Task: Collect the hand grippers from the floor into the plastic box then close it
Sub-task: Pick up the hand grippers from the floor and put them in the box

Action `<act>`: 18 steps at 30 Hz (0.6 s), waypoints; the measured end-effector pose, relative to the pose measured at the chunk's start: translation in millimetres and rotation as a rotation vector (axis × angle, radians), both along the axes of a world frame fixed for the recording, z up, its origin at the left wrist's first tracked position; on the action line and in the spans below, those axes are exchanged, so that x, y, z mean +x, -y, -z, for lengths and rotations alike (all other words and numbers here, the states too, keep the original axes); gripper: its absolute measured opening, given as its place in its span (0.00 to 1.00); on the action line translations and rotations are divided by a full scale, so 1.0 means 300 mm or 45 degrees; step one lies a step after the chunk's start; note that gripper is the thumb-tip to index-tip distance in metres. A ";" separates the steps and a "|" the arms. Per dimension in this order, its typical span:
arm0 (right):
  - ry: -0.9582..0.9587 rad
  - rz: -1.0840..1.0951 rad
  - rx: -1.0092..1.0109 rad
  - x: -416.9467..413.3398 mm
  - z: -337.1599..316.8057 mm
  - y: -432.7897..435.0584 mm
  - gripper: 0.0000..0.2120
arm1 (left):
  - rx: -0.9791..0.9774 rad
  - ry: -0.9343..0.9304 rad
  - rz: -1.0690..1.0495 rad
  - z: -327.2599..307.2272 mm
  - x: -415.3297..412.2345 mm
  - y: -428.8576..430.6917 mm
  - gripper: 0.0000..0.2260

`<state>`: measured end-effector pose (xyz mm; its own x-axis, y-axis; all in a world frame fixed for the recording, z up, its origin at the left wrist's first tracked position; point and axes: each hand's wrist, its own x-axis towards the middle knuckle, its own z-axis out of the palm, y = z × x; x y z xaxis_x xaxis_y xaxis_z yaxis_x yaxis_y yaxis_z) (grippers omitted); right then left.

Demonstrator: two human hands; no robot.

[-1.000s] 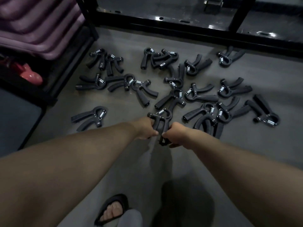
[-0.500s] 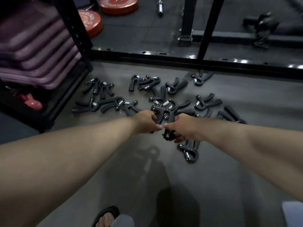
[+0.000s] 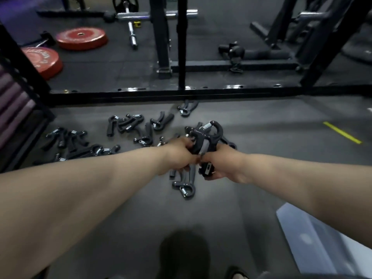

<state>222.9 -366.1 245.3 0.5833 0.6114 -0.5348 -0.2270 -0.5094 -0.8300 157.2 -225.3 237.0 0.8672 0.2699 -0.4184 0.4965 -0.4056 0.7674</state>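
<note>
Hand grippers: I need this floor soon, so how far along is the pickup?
Done: nothing I can confirm; the plastic box is only partly in view. In hand: left hand and right hand grip one hand gripper. Left: many scattered grippers on the floor, then closing.

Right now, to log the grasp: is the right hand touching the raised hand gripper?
Touching. The head view shows the right hand curled round a handle of the raised hand gripper; the left hand grips it too.
</note>
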 end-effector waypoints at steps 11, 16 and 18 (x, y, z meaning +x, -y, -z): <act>-0.020 0.372 0.060 0.033 -0.087 0.337 0.09 | 0.000 0.076 0.177 -0.084 0.123 0.340 0.09; -0.081 0.400 0.058 0.048 -0.125 0.487 0.06 | 0.007 0.180 0.181 -0.108 0.166 0.453 0.13; -0.135 0.384 0.049 0.053 -0.116 0.512 0.08 | -0.023 0.168 0.179 -0.107 0.182 0.472 0.14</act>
